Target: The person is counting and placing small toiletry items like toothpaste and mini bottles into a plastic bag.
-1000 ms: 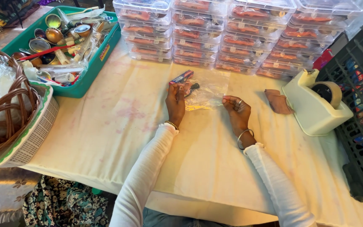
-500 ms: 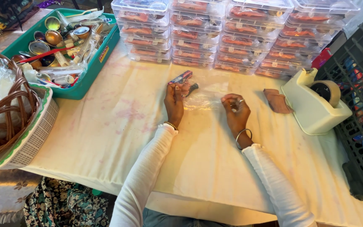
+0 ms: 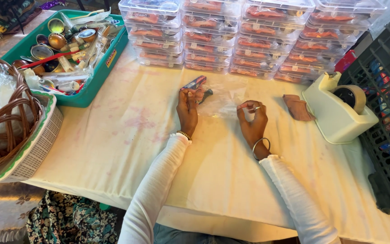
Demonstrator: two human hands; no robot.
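Clear plastic bag (image 3: 224, 97) lies flat on the cream tablecloth (image 3: 113, 135), at centre of view, between the two hands. Left hand (image 3: 188, 108) rests on the bag's 9 o'clock edge, fingers pressed down on a small bundle of items (image 3: 196, 86) at the bag's mouth: one reddish-blue packet shape, one dark piece beside it; exact kind too small to tell. Right hand (image 3: 251, 122) sits at the bag's 4 o'clock corner, thumb and forefinger pinched together on the plastic edge, other fingers curled. Hands are apart, bag stretched between them. Both wrists in white sleeves, bead bracelet on left, bangle on right.

At 12 o'clock from the hands: stacked clear lidded boxes (image 3: 249, 31) in several columns, orange-red contents inside, running across the far edge of the table. At 10 o'clock: green plastic tray (image 3: 95, 83) full of small tins, tubes and mixed bits. At 9 o'clock, well apart: woven wicker basket (image 3: 10, 135) with crinkled clear plastic in it. At 3 o'clock: cream tape dispenser (image 3: 335, 113) with a roll of tan tape, and just beside it toward the hands a small brown folded piece (image 3: 298, 107). Far 3 o'clock: dark plastic crate (image 3: 384, 113) holding many small coloured items. Patterned fabric shows under the table edge at 7 o'clock.
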